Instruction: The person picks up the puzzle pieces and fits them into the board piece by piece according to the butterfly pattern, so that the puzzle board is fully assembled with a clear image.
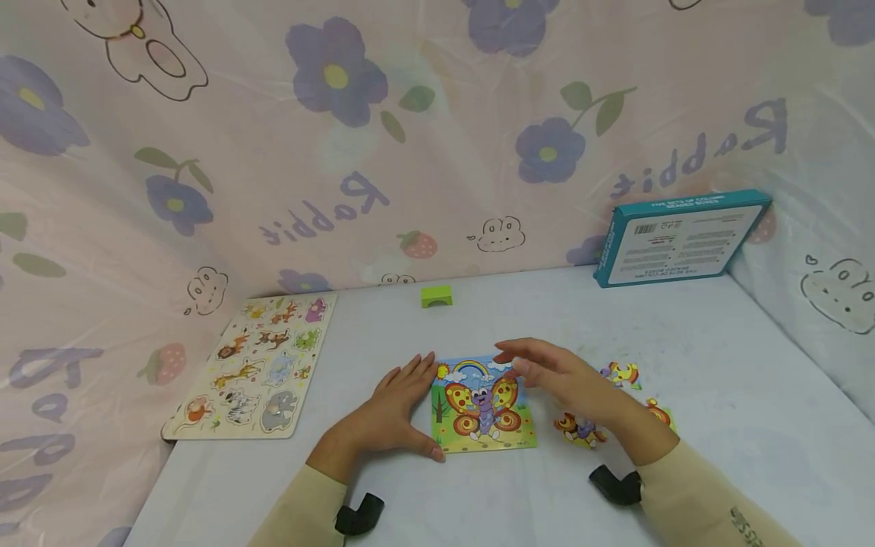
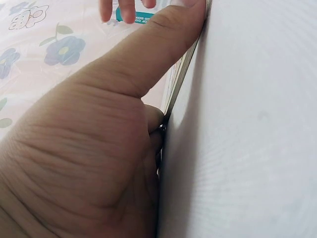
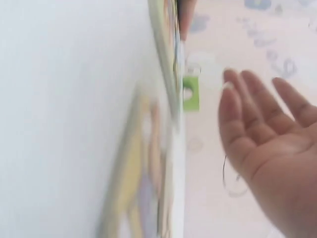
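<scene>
A square butterfly picture puzzle (image 1: 484, 410) lies flat on the white table in the head view. My left hand (image 1: 396, 410) rests beside it, fingers extended, with the fingertips at its top left corner and the thumb at its lower left corner. Above the puzzle's right edge hovers my right hand (image 1: 557, 376), holding nothing; the right wrist view shows its fingers loosely extended and the palm (image 3: 282, 153) bare. Several loose puzzle pieces (image 1: 579, 431) lie to the right of the puzzle, partly hidden under the right forearm.
At the left stands a wooden animal puzzle board (image 1: 254, 372) lying flat. A green block (image 1: 437, 296) with an arched notch sits at the back. The teal-edged box (image 1: 683, 239) leans against the patterned cloth at the back right.
</scene>
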A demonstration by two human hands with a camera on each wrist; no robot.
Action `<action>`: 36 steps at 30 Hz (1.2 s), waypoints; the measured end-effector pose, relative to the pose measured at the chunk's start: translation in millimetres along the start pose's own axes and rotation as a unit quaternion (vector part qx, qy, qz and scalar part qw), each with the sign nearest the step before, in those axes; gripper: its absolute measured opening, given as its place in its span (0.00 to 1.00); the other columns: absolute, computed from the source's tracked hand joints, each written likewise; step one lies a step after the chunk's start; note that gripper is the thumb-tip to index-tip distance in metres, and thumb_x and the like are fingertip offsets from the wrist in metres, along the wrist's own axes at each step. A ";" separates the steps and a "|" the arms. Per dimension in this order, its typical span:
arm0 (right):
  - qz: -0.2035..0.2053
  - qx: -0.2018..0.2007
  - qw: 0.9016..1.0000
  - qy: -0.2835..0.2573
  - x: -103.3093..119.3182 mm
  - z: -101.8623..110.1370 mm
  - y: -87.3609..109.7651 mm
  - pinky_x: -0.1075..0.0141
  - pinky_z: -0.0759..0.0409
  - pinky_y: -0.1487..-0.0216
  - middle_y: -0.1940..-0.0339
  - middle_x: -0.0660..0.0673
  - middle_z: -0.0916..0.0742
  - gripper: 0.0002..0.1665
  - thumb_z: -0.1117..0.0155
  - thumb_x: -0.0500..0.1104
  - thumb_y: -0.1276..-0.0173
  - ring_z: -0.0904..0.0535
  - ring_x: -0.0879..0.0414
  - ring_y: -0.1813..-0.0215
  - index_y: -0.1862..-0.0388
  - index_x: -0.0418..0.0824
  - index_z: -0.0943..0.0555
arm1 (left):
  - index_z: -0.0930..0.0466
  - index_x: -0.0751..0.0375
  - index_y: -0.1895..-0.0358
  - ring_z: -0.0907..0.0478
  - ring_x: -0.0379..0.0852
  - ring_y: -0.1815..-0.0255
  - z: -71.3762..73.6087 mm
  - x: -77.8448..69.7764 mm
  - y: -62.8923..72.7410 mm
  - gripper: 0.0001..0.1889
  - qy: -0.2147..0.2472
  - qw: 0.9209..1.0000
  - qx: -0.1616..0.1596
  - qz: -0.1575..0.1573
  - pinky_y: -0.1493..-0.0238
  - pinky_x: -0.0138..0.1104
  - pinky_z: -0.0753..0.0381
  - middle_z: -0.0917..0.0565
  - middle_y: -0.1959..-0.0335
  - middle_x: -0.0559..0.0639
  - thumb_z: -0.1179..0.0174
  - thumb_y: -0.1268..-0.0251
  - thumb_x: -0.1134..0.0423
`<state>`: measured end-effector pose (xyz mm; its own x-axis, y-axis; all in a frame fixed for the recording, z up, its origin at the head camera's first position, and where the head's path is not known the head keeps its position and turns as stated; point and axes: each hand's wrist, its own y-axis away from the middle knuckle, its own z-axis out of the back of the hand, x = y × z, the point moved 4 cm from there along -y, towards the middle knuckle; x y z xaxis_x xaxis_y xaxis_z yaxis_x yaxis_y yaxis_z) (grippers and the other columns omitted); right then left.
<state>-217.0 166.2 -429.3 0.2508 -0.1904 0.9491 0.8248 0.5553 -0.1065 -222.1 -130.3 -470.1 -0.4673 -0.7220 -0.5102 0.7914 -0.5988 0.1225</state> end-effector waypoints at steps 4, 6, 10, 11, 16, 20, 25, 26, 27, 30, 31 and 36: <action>0.007 -0.013 1.000 -0.024 -2.7 22.6 4.0 0.54 0.17 0.35 0.27 0.37 0.18 0.30 0.63 0.51 0.06 0.18 0.37 0.32 0.16 0.41 0.30 | 0.50 0.58 0.10 0.66 0.48 0.10 -0.4 0.1 0.5 0.76 0.001 1.000 0.000 0.002 0.15 0.52 0.66 0.56 0.09 0.48 0.16 0.58 0.28; 0.008 -0.018 0.999 -0.044 -3.9 33.2 6.6 0.56 0.17 0.35 0.26 0.35 0.19 0.33 0.68 0.53 0.06 0.19 0.37 0.31 0.16 0.40 0.31 | 0.50 0.58 0.10 0.66 0.48 0.10 -0.5 0.3 0.3 0.75 0.003 1.000 0.000 0.001 0.15 0.52 0.67 0.56 0.09 0.48 0.16 0.58 0.28; 0.021 -0.013 0.996 -0.083 -8.0 52.0 13.0 0.55 0.19 0.33 0.25 0.31 0.21 0.36 0.74 0.56 0.07 0.21 0.35 0.30 0.15 0.43 0.32 | 0.50 0.58 0.10 0.66 0.48 0.10 -0.4 0.2 -0.1 0.75 0.004 1.000 -0.002 0.000 0.15 0.52 0.66 0.55 0.09 0.47 0.16 0.58 0.28; 0.024 -0.013 0.996 -0.090 -9.9 56.2 14.4 0.54 0.20 0.32 0.25 0.31 0.21 0.36 0.74 0.57 0.07 0.21 0.35 0.30 0.15 0.45 0.32 | 0.50 0.57 0.10 0.66 0.48 0.10 -0.4 0.3 -0.2 0.75 0.003 1.000 -0.002 0.001 0.15 0.52 0.66 0.55 0.09 0.47 0.16 0.58 0.28; 0.013 -0.025 0.994 -0.101 -20.8 74.1 20.9 0.56 0.22 0.30 0.24 0.30 0.23 0.36 0.74 0.57 0.07 0.23 0.36 0.28 0.14 0.47 0.32 | 0.50 0.57 0.10 0.66 0.48 0.10 -0.8 0.6 0.0 0.76 0.000 1.000 -0.001 0.003 0.15 0.51 0.66 0.56 0.09 0.46 0.16 0.59 0.28; -0.027 -0.048 0.994 -0.094 -30.8 81.5 25.3 0.60 0.22 0.31 0.22 0.27 0.26 0.33 0.68 0.55 0.07 0.25 0.34 0.25 0.14 0.45 0.32 | 0.50 0.56 0.10 0.66 0.48 0.10 -1.4 1.3 -0.4 0.75 -0.003 1.000 -0.001 0.004 0.15 0.51 0.66 0.55 0.09 0.46 0.16 0.58 0.27; -0.087 -0.054 0.994 -0.035 -45.1 83.7 28.6 0.55 0.22 0.29 0.22 0.33 0.23 0.34 0.57 0.54 0.08 0.24 0.36 0.25 0.13 0.40 0.36 | 0.50 0.57 0.10 0.66 0.48 0.10 -0.7 0.0 0.1 0.75 0.000 1.000 0.000 0.005 0.15 0.51 0.66 0.55 0.09 0.47 0.16 0.58 0.28; -0.098 -0.051 0.994 -0.014 -47.5 83.5 29.0 0.51 0.23 0.28 0.23 0.35 0.22 0.34 0.53 0.54 0.09 0.24 0.37 0.25 0.13 0.40 0.36 | 0.50 0.57 0.10 0.66 0.48 0.10 -0.5 -0.3 0.2 0.75 0.001 1.000 -0.001 0.006 0.15 0.51 0.66 0.55 0.09 0.47 0.16 0.58 0.28; -0.105 -0.047 0.993 0.002 -49.5 83.1 29.2 0.47 0.24 0.27 0.23 0.36 0.21 0.35 0.49 0.53 0.10 0.24 0.37 0.25 0.13 0.40 0.36 | 0.50 0.57 0.10 0.66 0.48 0.10 -0.3 -0.6 0.4 0.75 0.001 1.000 0.000 0.006 0.15 0.51 0.66 0.55 0.09 0.47 0.16 0.58 0.28; -0.123 -0.022 0.991 0.049 -52.6 80.7 29.4 0.37 0.28 0.26 0.22 0.38 0.21 0.39 0.34 0.51 0.18 0.27 0.37 0.23 0.15 0.41 0.32 | 0.50 0.57 0.10 0.66 0.48 0.10 0.0 -1.2 0.6 0.75 0.000 1.000 0.000 0.007 0.15 0.51 0.66 0.55 0.09 0.46 0.16 0.59 0.28; -0.124 -0.009 0.990 0.065 -52.5 79.4 29.3 0.34 0.29 0.26 0.21 0.38 0.22 0.41 0.30 0.50 0.21 0.29 0.36 0.22 0.16 0.41 0.31 | 0.50 0.57 0.10 0.66 0.48 0.10 0.0 -1.3 0.6 0.75 0.000 1.000 -0.001 0.007 0.15 0.51 0.66 0.55 0.09 0.47 0.16 0.59 0.28; -0.123 0.039 0.981 0.144 -46.6 71.0 27.5 0.30 0.41 0.22 0.18 0.39 0.28 0.45 0.17 0.48 0.35 0.37 0.34 0.18 0.21 0.41 0.25 | 0.49 0.57 0.10 0.66 0.48 0.10 -0.4 -1.1 0.5 0.75 0.000 1.000 0.000 0.008 0.15 0.51 0.66 0.56 0.09 0.46 0.16 0.58 0.28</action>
<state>-242.0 247.9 -455.4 0.1909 -0.5409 0.8191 0.8400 0.5218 0.1487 -221.1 -129.7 -469.9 -0.4550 -0.7318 -0.5074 0.7989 -0.5872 0.1304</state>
